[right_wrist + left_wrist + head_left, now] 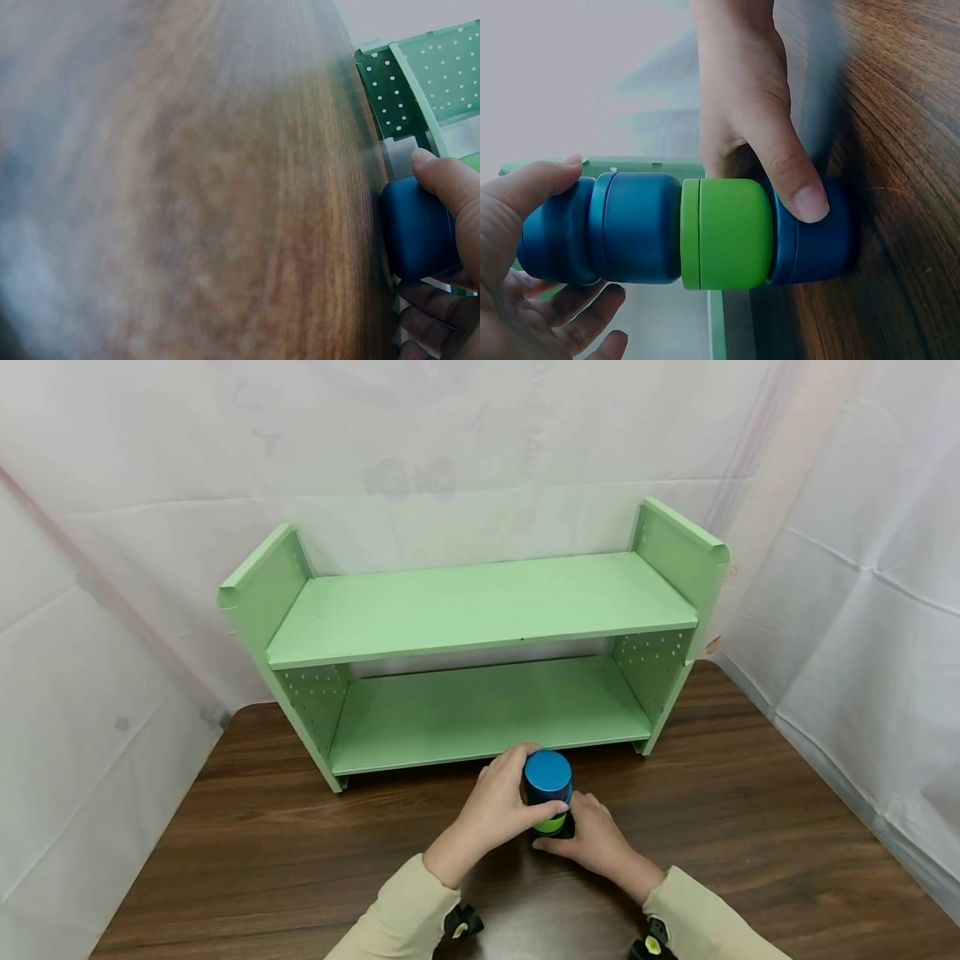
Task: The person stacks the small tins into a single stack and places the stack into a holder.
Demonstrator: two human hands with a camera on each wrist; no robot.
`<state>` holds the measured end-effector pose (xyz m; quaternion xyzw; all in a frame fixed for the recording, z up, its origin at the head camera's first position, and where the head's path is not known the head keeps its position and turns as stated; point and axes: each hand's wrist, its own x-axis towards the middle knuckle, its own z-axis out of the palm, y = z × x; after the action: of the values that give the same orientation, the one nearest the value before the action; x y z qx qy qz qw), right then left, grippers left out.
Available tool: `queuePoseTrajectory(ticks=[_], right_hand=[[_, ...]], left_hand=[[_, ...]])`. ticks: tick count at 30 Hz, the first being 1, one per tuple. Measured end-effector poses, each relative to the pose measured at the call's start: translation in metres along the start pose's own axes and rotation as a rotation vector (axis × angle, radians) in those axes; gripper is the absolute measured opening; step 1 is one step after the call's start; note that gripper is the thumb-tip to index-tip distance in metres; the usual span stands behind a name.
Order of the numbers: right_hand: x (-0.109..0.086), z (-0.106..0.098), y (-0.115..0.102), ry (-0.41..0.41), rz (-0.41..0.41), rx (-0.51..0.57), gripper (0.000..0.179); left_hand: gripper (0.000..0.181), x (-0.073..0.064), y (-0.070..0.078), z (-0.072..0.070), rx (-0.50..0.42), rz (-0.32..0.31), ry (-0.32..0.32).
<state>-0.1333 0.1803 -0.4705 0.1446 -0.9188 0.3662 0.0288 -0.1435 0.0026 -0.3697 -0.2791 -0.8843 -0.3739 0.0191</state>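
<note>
Small round lidded jars stand stacked upright on the table, a green jar [731,234] among blue ones. My left hand [491,806] grips the top blue jar [547,771], thumb on one side and fingers round the other. Below it comes another blue jar [639,229], then the green one. Low down, my right hand [596,839] holds the bottom blue jar [417,232] between thumb and fingers, right at the tabletop. From the head view, the upper jar and both hands hide much of the stack.
Behind the stack stands a green two-tier shelf [480,610] with raised side panels. Its lower board [487,710] lies just beyond my hands. Dark wood-grain table [262,860] extends to both sides. White sheeting [480,460] hangs at the back and sides.
</note>
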Motion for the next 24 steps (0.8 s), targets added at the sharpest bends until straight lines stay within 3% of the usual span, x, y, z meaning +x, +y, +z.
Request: queuePoseTrajectory(ticks=[24], right_hand=[[-0.0004, -0.0003, 0.0000, 0.003, 0.020, 0.011, 0.077]], left_hand=[[0.067, 0.0015, 0.0008, 0.0081, -0.026, 0.015, 0.040]])
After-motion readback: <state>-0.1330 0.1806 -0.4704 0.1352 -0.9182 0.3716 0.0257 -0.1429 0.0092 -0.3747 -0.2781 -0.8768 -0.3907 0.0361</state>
